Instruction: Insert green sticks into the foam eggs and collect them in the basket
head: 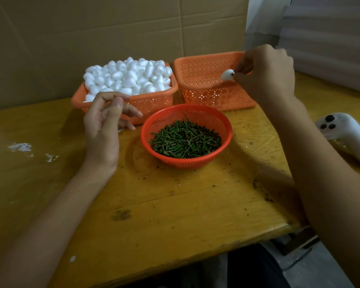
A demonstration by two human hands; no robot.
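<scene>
I see foam egg (227, 75) over right square basket (212, 96), pinched at its stick end by my right hand (266, 69) | left hand (104, 123) loose, holding nothing, beside egg-filled basket (154, 100) | green sticks (185, 140) in round basket (210, 118)

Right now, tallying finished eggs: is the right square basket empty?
Empty: the right basket shows bare floor; an egg hangs above, in the right hand.

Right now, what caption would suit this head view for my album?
Right hand holds a stick-mounted egg over the right basket; left hand hangs open before the egg-filled left basket.
</scene>
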